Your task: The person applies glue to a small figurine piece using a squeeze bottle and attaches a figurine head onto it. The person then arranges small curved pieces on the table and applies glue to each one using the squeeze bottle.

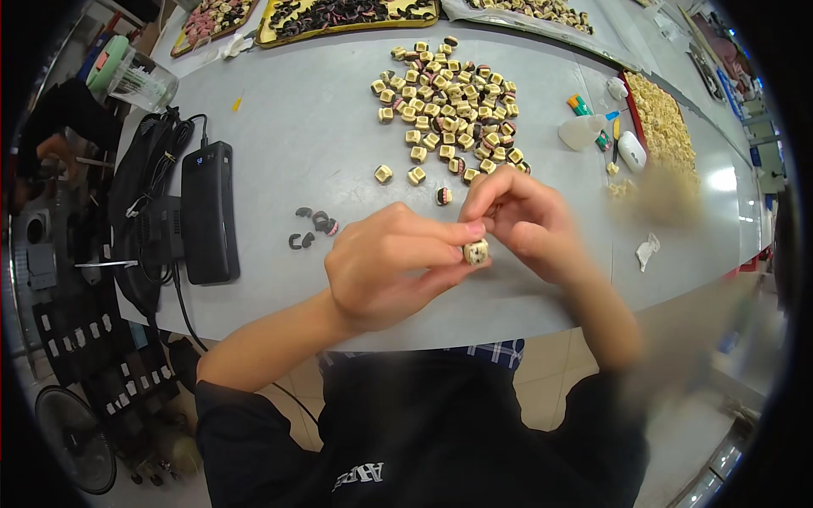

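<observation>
Black shirt borders the counter's near edge. Rightward from the power bank: open room, dark bits, left hand, grip pinching a cream piece above the counter; right hand close beside, grip curled, hold unclear.

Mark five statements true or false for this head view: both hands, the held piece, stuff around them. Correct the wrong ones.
1. The left hand pinches a small pale piece. True.
2. The right hand lies flat on the table. False: the right hand has its fingers bent, close to the left fingertips.
3. A few loose dark curved parts lie to the left of the left hand. True.
4. The black box with the lit display is right of the big pile. False: the black box is left of the pile.
5. The red-edged tray on the right is empty. False: the red-edged tray is heaped with pale pieces.
</observation>
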### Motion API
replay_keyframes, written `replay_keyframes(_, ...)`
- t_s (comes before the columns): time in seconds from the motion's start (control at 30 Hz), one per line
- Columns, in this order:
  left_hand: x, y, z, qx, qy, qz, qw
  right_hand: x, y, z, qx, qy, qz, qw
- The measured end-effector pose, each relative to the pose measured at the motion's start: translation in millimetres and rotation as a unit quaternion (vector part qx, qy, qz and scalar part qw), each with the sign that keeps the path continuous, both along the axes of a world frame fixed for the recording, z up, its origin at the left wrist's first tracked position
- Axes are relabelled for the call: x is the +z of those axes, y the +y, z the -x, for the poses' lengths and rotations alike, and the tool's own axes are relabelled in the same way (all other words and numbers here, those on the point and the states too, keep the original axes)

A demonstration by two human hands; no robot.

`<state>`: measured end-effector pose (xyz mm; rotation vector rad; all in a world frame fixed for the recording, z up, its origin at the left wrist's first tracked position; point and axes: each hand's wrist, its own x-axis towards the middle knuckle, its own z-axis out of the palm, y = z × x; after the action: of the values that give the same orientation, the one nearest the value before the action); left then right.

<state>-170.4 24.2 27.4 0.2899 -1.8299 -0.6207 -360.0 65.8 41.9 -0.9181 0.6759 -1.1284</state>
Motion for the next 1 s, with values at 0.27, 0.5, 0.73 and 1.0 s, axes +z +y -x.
replay_keyframes(0.27, -2.2, -0.6, -2.9, -0.038, -0.037, -0.111, 0.992, -1.7, 1.1, 7.5, -0.047, 0.085, 0.036, 0.995)
replay_keyframes(0.5, -8.5, -1.3, 3.9, -0.025, 0.017, -0.097, 0.995, -1.0, 2.5, 7.1, -0.025, 0.058, 0.034, 0.997)
replay_keyframes(0.73, -1.0, -3.8, 0.9, -0.005, -0.043, -0.034, 0.999, -1.5, 0.0, 7.4, -0.021, 0.088, 0.038, 0.995)
replay_keyframes(1.0, 0.7, -3.2, -0.9, -0.022, -0.086, 0.01, 0.996, 0.6, -0.5, 11.6, -0.007, 0.071, 0.055, 0.996)
